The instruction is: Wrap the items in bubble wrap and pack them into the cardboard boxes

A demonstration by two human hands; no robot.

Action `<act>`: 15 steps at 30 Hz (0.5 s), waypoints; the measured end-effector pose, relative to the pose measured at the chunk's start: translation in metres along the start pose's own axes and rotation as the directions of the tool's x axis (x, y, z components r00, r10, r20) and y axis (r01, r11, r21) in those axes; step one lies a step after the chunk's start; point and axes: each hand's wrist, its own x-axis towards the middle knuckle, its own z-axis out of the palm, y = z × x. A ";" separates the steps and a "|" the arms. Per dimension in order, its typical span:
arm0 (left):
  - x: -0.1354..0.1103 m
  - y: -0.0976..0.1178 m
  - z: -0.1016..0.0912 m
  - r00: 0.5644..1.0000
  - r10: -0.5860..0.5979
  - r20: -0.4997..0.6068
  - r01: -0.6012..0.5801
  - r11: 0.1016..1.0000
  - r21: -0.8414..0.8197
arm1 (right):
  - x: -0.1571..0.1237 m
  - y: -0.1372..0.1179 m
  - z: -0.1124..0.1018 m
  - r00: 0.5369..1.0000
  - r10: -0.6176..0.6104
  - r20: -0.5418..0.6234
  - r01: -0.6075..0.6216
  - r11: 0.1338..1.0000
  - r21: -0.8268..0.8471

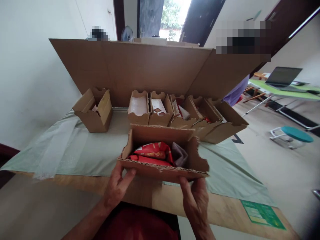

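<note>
Between my two hands is an open cardboard box (162,133), turned lengthwise across me. Inside it lie red packets (152,151) and a crumpled grey piece (179,155) at the right end. My left hand (118,186) grips the near left corner, thumb on the front wall and fingers partly hidden under the box. My right hand (196,196) grips the near right part in the same way. Whether the box touches the table I cannot tell.
A row of cardboard boxes (160,121) stands behind, some holding white or red items. Another box (96,118) stands apart at left. A tall cardboard panel (140,63) backs the cloth-covered table (97,156). A teal stool (296,134) and a laptop (283,78) are at right.
</note>
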 end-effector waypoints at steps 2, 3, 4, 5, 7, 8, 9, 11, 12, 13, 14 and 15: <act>-0.001 -0.005 -0.015 0.998 -0.008 -0.069 0.007 1.000 -0.014 | 0.003 -0.006 0.013 0.995 -0.045 0.089 0.045 0.999 0.000; 0.003 -0.006 -0.021 0.995 0.014 -0.097 -0.017 0.999 -0.036 | 0.007 -0.010 0.019 0.989 -0.087 0.119 0.086 0.996 0.012; 0.008 -0.006 -0.026 0.992 0.046 -0.119 -0.054 0.997 -0.063 | 0.011 -0.013 0.024 0.981 -0.133 0.141 0.130 0.991 0.026; 0.014 -0.006 -0.029 0.987 0.079 -0.138 -0.092 0.992 -0.091 | 0.015 -0.014 0.028 0.972 -0.177 0.155 0.173 0.984 0.037; 0.026 -0.009 -0.033 0.980 0.118 -0.160 -0.139 0.982 -0.131 | 0.015 -0.011 0.033 0.953 -0.254 0.165 0.251 0.967 0.034; 0.031 -0.012 -0.036 0.980 0.119 -0.157 -0.141 0.980 -0.140 | 0.011 -0.008 0.035 0.945 -0.282 0.169 0.283 0.959 0.020; 0.037 -0.016 -0.039 0.983 0.114 -0.145 -0.135 0.980 -0.145 | 0.004 -0.003 0.037 0.935 -0.309 0.172 0.313 0.950 0.003; 0.050 -0.026 -0.052 0.989 0.102 -0.111 -0.117 0.983 -0.140 | -0.015 0.008 0.044 0.913 -0.367 0.178 0.375 0.927 -0.014; 0.057 -0.029 -0.061 0.991 0.103 -0.090 -0.114 0.985 -0.133 | -0.025 0.012 0.049 0.898 -0.400 0.182 0.408 0.913 -0.008; 0.066 -0.032 -0.071 0.992 0.105 -0.065 -0.113 0.985 -0.127 | -0.036 0.014 0.055 0.881 -0.433 0.190 0.440 0.898 0.007; 0.075 -0.034 -0.081 0.993 0.108 -0.038 -0.112 0.986 -0.122 | -0.046 0.016 0.061 0.862 -0.465 0.200 0.469 0.883 0.031; 0.083 -0.034 -0.091 0.993 0.114 -0.015 -0.115 0.986 -0.120 | -0.054 0.016 0.067 0.840 -0.495 0.222 0.495 0.867 0.060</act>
